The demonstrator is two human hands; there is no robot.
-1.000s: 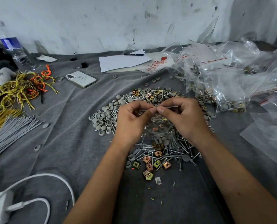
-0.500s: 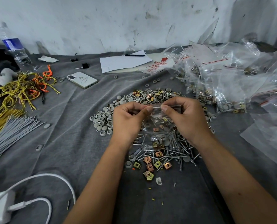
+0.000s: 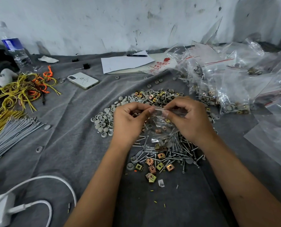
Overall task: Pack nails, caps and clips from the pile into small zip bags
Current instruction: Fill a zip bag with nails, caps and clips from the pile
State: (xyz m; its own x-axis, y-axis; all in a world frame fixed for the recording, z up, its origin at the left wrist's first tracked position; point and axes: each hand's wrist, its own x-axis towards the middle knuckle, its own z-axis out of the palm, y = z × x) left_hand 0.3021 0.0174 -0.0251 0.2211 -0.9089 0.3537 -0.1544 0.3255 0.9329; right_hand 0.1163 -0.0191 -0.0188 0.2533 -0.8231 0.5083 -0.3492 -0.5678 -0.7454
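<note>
- Centrally, the left hand (image 3: 128, 122) and right hand (image 3: 187, 118) each pinch the top edge of a small clear plastic zip bag (image 3: 159, 128), holding it above the pile.
- Inside it lie silver nails, grey caps and brass clips.
- Below, the mixed pile of nails, caps and clips (image 3: 166, 154) covers the grey cloth-covered bench (image 3: 70, 145).
- Far right sit filled clear bags (image 3: 218, 89).

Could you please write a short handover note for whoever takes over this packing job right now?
Left hand and right hand both pinch the top edge of one small zip bag, held above the pile.
The bag already holds some clips, caps and nails; whether its zip is fully closed cannot be told.
Filled bags lie at the right.
Left: add this bag to them, then keep packing the large remaining pile.
</note>
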